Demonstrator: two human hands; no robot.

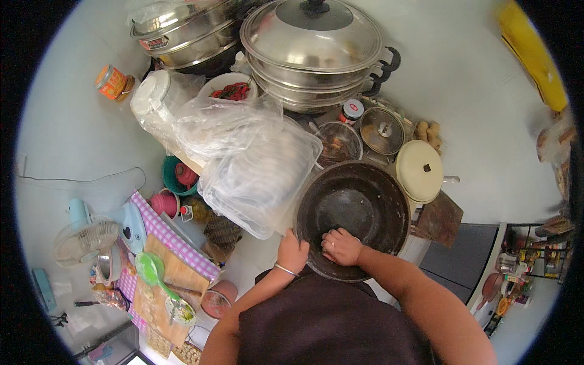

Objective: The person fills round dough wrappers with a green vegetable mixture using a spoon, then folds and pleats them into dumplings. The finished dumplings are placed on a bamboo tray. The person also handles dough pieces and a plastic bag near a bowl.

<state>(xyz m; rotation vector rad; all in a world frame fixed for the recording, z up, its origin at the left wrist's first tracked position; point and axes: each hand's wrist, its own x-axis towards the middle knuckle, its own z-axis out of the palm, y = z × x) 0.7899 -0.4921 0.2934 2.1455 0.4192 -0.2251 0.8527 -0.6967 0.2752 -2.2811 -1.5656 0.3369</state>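
A large, deep, dark brown basin (360, 182) sits right in front of my body. Pale specks and smears mark its inner wall. My left hand (292, 252), with a bangle at the wrist, grips the near-left part of the rim. Inside the basin my right hand (341, 247) presses down on the near side, its fingers curled under. Whatever may lie beneath that palm is hidden. Just left of the basin lies a stack of clear plastic containers (260, 182) wrapped in a plastic bag.
A steel steamer pot (315, 54) stands at the back. Beyond the basin are a glass bowl (340, 141), a lidded pot (382, 132) and a cream lid (419, 171). At left, a wooden board (171, 269) bears a green ladle (149, 269); a fan (86, 239) stands past it.
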